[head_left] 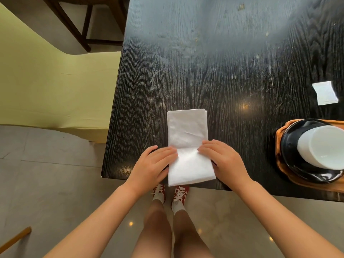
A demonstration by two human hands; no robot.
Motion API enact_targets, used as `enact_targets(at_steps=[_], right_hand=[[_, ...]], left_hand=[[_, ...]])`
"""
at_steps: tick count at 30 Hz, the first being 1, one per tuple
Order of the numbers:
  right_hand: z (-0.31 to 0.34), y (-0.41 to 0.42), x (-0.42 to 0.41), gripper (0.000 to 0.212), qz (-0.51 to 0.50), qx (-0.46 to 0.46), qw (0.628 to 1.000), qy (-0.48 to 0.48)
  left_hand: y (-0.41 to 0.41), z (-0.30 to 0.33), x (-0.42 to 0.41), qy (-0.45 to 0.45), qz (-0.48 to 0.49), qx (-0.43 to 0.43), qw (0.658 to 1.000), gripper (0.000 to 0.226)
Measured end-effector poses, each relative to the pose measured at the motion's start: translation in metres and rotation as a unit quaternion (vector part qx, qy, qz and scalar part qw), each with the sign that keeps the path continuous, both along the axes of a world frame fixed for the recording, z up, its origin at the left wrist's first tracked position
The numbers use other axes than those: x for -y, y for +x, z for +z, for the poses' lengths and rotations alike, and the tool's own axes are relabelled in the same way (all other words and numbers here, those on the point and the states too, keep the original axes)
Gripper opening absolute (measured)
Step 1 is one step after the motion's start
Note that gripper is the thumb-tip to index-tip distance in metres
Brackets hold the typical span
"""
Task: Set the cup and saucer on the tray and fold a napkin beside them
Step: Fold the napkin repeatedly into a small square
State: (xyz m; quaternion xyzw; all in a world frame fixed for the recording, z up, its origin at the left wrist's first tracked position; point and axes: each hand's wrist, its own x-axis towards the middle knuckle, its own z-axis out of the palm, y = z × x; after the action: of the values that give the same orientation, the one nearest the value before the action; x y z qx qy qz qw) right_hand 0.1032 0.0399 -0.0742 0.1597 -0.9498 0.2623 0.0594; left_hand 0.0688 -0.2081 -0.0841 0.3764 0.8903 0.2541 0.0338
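A white paper napkin (188, 146), folded into a long narrow rectangle, lies on the dark wood-grain surface (214, 71) with its near end hanging slightly past the surface's near edge. A crease runs across it about midway, level with the fingertips of both hands. The left hand (153, 164) rests on the napkin's left edge with fingers laid fairly flat and close together, pressing down instead of pinching. The right hand (221, 161) mirrors it on the napkin's right edge, fingers gently bent and pressing the paper at the crease line.

Well to the right of the napkin, an orange wooden tray (279, 146) sits at the surface's near edge and is cut off by the frame. On it rests a glossy black saucer (290, 146), and on the saucer stands a white cup (320, 146); its bottom seems to face up, though that is hard to tell from this angle. Farther from the person than the tray, a small white paper slip (325, 93) lies apart.

The cup-and-saucer part of the task looks finished. The napkin folding appears to be in progress: the lengthwise folds are in, and a crosswise fold seems to be under way or being sharpened. What likely remains is completing that fold and moving the napkin over beside the cup and saucer.
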Motion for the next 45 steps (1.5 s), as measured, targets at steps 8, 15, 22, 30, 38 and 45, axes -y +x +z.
enact_targets(at_steps=[8, 15, 22, 30, 38, 45], right_hand=[[0.015, -0.010, 0.025, 0.014, -0.234, 0.123, 0.945, -0.195], [0.010, -0.027, 0.042, 0.020, -0.359, 0.089, 0.922, -0.112], [0.002, -0.037, 0.048, 0.021, -0.395, 0.081, 0.914, -0.055], [0.005, -0.046, 0.053, 0.062, -0.310, 0.052, 0.944, 0.105], [-0.016, -0.064, 0.044, 0.057, -0.135, 0.117, 0.959, 0.218], [-0.016, -0.062, 0.026, 0.060, -0.100, 0.114, 0.965, 0.216]], left_hand=[[-0.012, 0.006, -0.034, 0.123, 0.280, 0.084, 0.948, 0.023], [-0.025, 0.007, -0.052, 0.066, 0.358, 0.084, 0.928, 0.027], [-0.038, 0.002, -0.053, -0.044, 0.349, 0.027, 0.936, 0.028], [-0.049, 0.002, -0.053, -0.116, 0.220, -0.046, 0.967, 0.051], [-0.069, -0.014, -0.065, -0.199, 0.074, -0.014, 0.977, 0.057], [-0.073, -0.017, -0.054, -0.171, 0.058, -0.023, 0.983, 0.057]])
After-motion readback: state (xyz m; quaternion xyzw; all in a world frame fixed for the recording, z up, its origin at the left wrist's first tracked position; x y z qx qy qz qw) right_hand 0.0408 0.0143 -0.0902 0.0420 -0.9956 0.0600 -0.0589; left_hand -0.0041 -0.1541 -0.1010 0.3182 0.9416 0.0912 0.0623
